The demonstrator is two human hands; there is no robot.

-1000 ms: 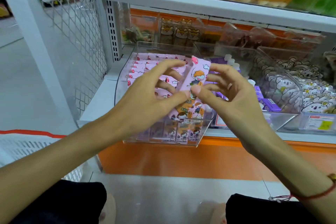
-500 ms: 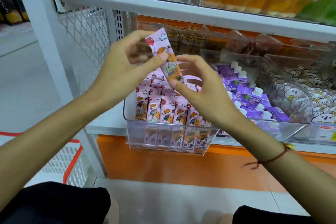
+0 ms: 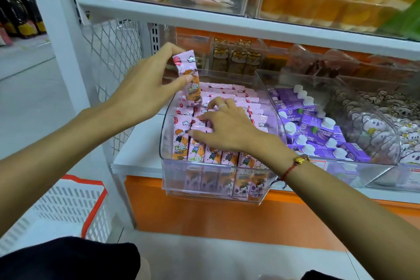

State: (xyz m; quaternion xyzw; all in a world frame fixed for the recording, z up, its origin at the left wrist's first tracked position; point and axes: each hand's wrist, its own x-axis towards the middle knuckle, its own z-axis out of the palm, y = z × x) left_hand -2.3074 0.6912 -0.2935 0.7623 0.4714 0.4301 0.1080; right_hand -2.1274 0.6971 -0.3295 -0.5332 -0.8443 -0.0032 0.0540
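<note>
A pink snack packet (image 3: 189, 79) with a cartoon child on it stands upright above the left side of a clear plastic bin (image 3: 211, 186). My left hand (image 3: 145, 88) pinches that packet between thumb and fingers. The bin on the lower shelf holds several rows of the same pink packets (image 3: 227, 157). My right hand (image 3: 225, 129) rests on those packets, its spread fingers touching their tops and holding nothing.
A second clear bin (image 3: 372, 173) to the right holds purple drink cartons (image 3: 318, 129) and white cartoon packets (image 3: 386, 125). A white shelf board (image 3: 227, 22) runs overhead. A white basket with a red rim (image 3: 68, 207) stands on the floor at lower left.
My right hand let go of the lifted packet and dropped onto the packets in the bin. My left hand alone now holds the packet, moved slightly lower toward the bin's left side.
</note>
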